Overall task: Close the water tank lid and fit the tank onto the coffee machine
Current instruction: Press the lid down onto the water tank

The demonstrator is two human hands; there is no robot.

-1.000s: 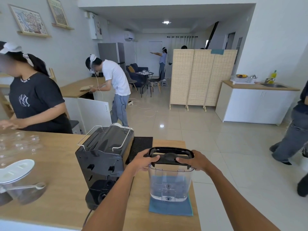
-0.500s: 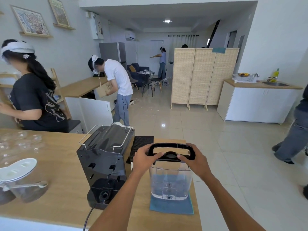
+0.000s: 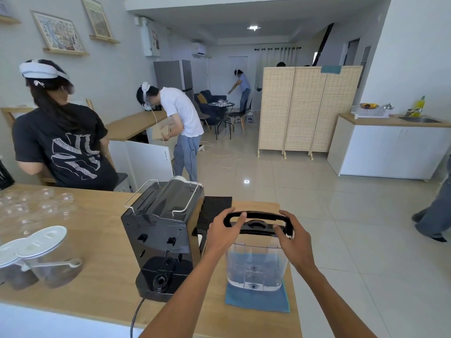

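Note:
A clear plastic water tank (image 3: 256, 267) stands upright on a blue cloth (image 3: 258, 301) on the wooden counter. Its black lid (image 3: 258, 223) sits tilted on top, the far edge raised. My left hand (image 3: 223, 234) grips the lid's left end, thumb on top. My right hand (image 3: 292, 240) holds the lid's right end and the tank's upper rim. The black coffee machine (image 3: 163, 230) stands just left of the tank, its back towards me, with the round tank seat (image 3: 159, 280) low at its rear.
A black mat (image 3: 214, 211) lies behind the tank. Two lidded glass jars (image 3: 48, 259) with a spoon and several glasses (image 3: 36, 206) stand at the counter's left. The counter's right edge (image 3: 292, 289) runs beside the tank. Two people work beyond the counter.
The lid's far edge has risen, so it now sits tilted on the tank. Both hands shifted along its ends. The person at left turned away.

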